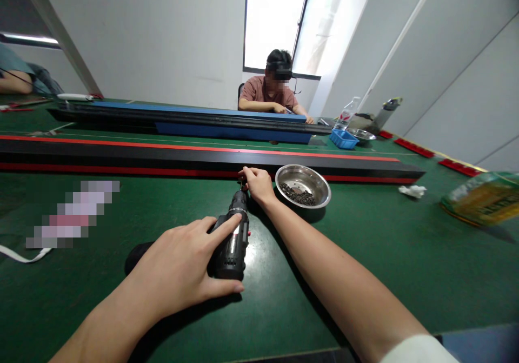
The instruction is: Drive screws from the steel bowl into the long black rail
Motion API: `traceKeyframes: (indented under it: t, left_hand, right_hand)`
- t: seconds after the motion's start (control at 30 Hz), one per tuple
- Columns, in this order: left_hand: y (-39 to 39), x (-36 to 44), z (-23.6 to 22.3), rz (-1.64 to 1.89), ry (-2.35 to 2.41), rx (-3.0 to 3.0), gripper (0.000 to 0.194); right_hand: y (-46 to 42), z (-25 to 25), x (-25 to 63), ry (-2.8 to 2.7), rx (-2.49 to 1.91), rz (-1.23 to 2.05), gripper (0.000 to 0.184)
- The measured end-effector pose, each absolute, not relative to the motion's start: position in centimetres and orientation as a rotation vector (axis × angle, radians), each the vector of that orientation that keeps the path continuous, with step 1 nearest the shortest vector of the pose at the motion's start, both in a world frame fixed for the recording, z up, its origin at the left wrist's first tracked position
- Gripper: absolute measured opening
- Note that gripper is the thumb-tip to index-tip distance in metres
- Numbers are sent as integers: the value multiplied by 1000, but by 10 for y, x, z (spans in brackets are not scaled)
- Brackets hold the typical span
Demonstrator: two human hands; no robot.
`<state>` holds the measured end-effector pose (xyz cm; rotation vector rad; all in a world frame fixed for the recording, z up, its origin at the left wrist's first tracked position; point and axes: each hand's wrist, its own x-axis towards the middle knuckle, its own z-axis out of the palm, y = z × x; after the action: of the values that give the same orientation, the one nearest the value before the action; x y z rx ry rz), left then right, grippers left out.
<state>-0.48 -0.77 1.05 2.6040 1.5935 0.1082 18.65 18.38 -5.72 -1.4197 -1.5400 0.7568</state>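
Observation:
My left hand point(182, 265) is wrapped round a black cordless drill point(234, 238) that lies low over the green table point(365, 255), index finger stretched along its body. The drill's tip points at the long black rail with red strips point(162, 156). My right hand point(256, 183) is pinched at the drill's tip against the rail's front edge, fingers closed on something too small to make out. A steel bowl point(303, 185) with several small dark screws sits just right of that hand.
A second black and blue rail point(194, 120) lies farther back. A person in a reddish shirt point(267, 95) sits at the far end. A blue tray point(343, 138), water bottle point(346, 115), second steel bowl point(362, 134), crumpled paper point(412, 191) and yellow-green packet point(482, 198) lie right.

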Motion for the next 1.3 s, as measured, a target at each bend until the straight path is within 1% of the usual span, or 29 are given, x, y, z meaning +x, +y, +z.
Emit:
traceKeyframes:
  t: [0.13, 0.33, 0.57, 0.9, 1.3]
  left_hand:
    - [-8, -6, 9, 111, 1595, 2608, 102]
    - [-7, -5, 12, 101, 1594, 2595, 103]
    - [-8, -5, 12, 103, 1599, 2593, 103]
    - [-8, -6, 12, 103, 1581, 2597, 102]
    - [-8, -5, 13, 98, 1586, 2593, 102]
  right_hand:
    - [182, -56, 186, -1534, -1420, 745, 42]
    - [178, -52, 187, -1518, -1428, 736, 36]
    - [181, -56, 186, -1528, -1409, 738, 35]
    - [183, -58, 186, -1535, -1413, 729, 39]
    - [176, -51, 185, -1528, -1398, 732, 26]
